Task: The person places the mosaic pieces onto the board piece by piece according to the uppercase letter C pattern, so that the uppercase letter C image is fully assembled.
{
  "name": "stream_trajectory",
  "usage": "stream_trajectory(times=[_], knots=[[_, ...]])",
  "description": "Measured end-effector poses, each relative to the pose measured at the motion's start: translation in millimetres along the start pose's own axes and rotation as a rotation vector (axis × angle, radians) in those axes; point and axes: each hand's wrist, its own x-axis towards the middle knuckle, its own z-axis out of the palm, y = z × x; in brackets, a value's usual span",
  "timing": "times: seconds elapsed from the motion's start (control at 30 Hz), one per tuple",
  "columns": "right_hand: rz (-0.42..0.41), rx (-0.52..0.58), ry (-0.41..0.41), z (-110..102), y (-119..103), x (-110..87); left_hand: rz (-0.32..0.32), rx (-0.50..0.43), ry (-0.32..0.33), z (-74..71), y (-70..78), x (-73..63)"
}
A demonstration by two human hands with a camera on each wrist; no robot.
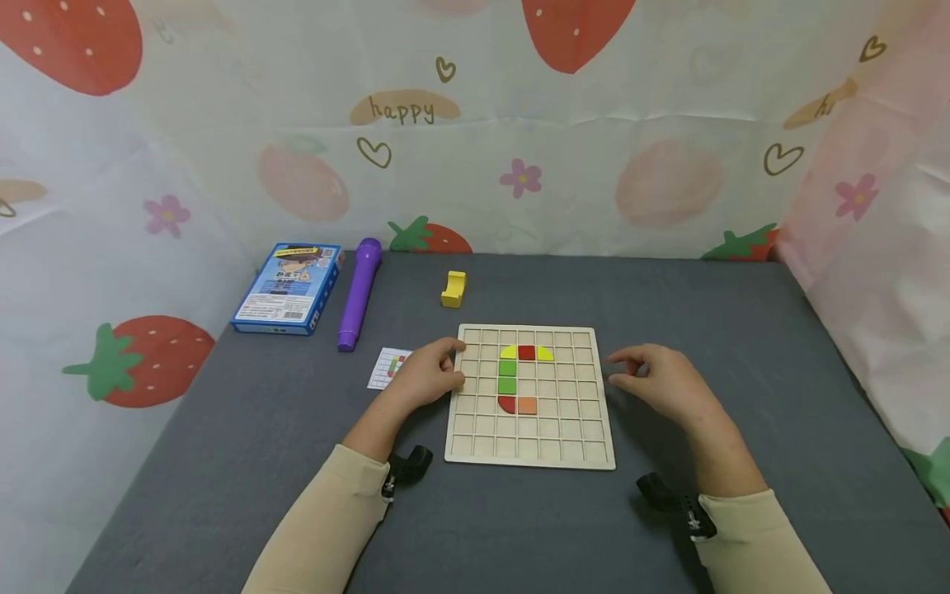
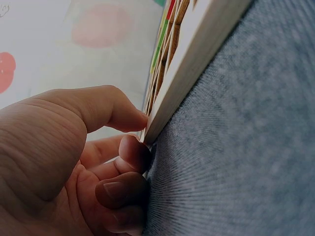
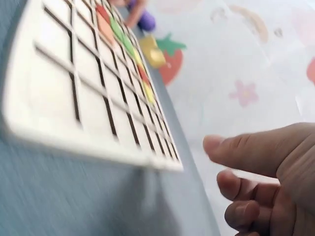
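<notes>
A pale wooden grid board (image 1: 564, 429) lies flat on the dark grey tabletop. Set in its cells are a red square (image 1: 526, 353), yellow pieces (image 1: 545, 355), green squares (image 1: 507, 385), a red quarter-round piece (image 1: 506, 404) and an orange square (image 1: 528, 406). My left hand (image 1: 426, 371) touches the board's left edge, thumb and index fingertip spread along it; in the left wrist view the thumb tip (image 2: 140, 119) meets the wooden side. Off the right edge, my right hand (image 1: 660, 381) hovers with loosely bent fingers, holding nothing.
A white pattern card (image 1: 382, 369) lies partly behind my left hand. Toward the back left are a blue box (image 1: 289, 289) and a purple microphone-shaped object (image 1: 359, 295). Behind the board stands a small yellow block (image 1: 453, 290). A printed cloth (image 1: 557, 214) hangs behind the table.
</notes>
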Motion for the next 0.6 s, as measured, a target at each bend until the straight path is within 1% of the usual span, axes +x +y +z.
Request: stream_trajectory(times=[0.17,0.33,0.4,0.47,0.6], knots=[[0.055,-0.116,0.007,-15.3,25.2,-0.8,0.001,0.001,-0.002,0.1,-0.6,0.0],[0.076,-0.148,-0.045,-26.8,46.8,-2.4,0.002,0.006,-0.004,0.2,-0.9,-0.1],[0.077,-0.154,-0.059,-29.2,53.3,-3.5,0.001,0.008,-0.004,0.3,-0.9,0.0],[0.066,-0.166,-0.057,-30.6,58.3,-4.7,-0.001,0.008,-0.004,0.4,-0.8,0.0],[0.035,-0.205,-0.049,-31.2,62.4,-4.9,-0.003,0.008,-0.002,0.2,-0.4,-0.1]])
